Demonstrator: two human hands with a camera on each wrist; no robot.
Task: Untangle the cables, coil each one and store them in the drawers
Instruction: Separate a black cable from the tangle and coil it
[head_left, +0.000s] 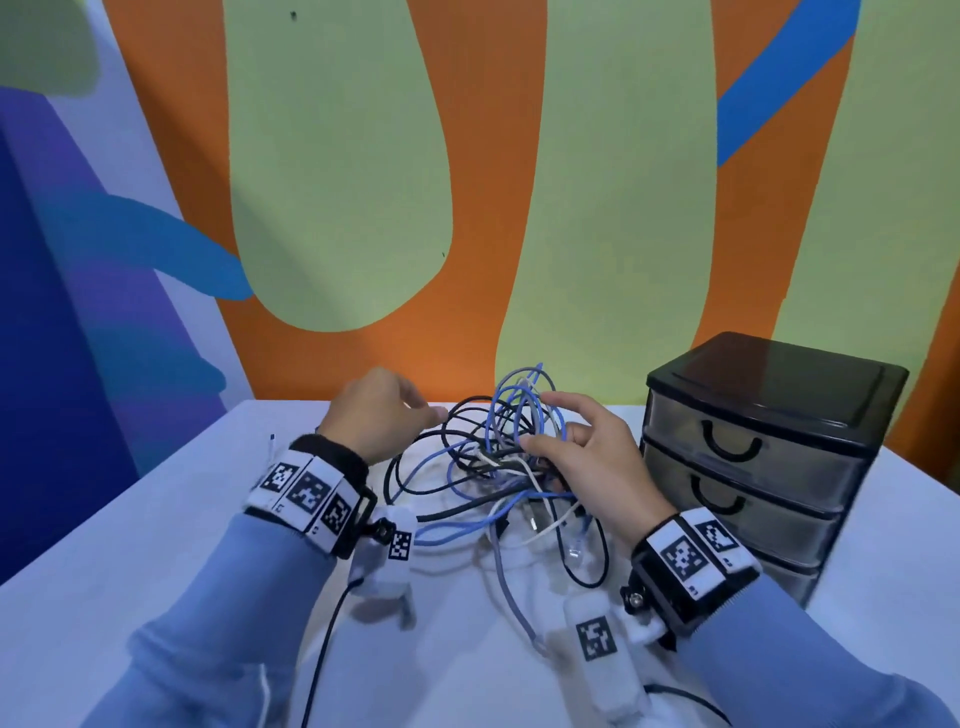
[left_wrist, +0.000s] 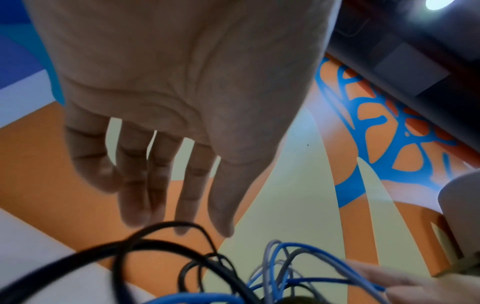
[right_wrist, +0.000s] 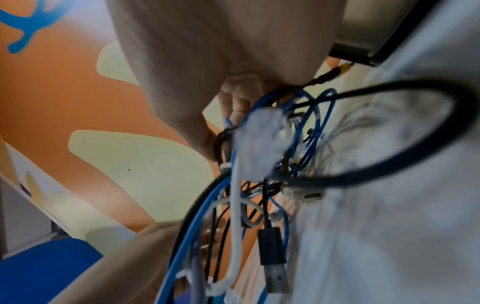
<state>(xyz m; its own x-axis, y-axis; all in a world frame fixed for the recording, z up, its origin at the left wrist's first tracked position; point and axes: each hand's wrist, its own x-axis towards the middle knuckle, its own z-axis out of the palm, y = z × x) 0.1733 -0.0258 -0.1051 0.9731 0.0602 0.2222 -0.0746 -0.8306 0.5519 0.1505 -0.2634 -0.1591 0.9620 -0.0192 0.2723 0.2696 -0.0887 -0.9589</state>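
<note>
We are looking at the tangle of cables (head_left: 498, 457), a loose knot of blue, black, grey and white leads lying on the white table (head_left: 156, 545) near its far edge, just left of the drawer unit (head_left: 753, 457). Our right hand (head_left: 587, 452) is pinching a bunch of strands at the right side of the knot, thumb and curled fingers (right_wrist: 233, 102) closing round them, and is lifting some blue loops clear of the table. Our left hand (head_left: 379, 410) is hovering at the left side with fingers (left_wrist: 135, 185) spread and loosely extended, holding nothing, just above a black cable (left_wrist: 155, 242).

We are judging these leads to be light, limp and springy, likely to snag at each plug. The black ones are looking thicker and stiffer. Taking hold at a free end, such as the dark USB plug (right_wrist: 272, 246) hanging near us, and feeding it back through the loops seems safer than tugging mid-length. All three drawers are sitting closed.
</note>
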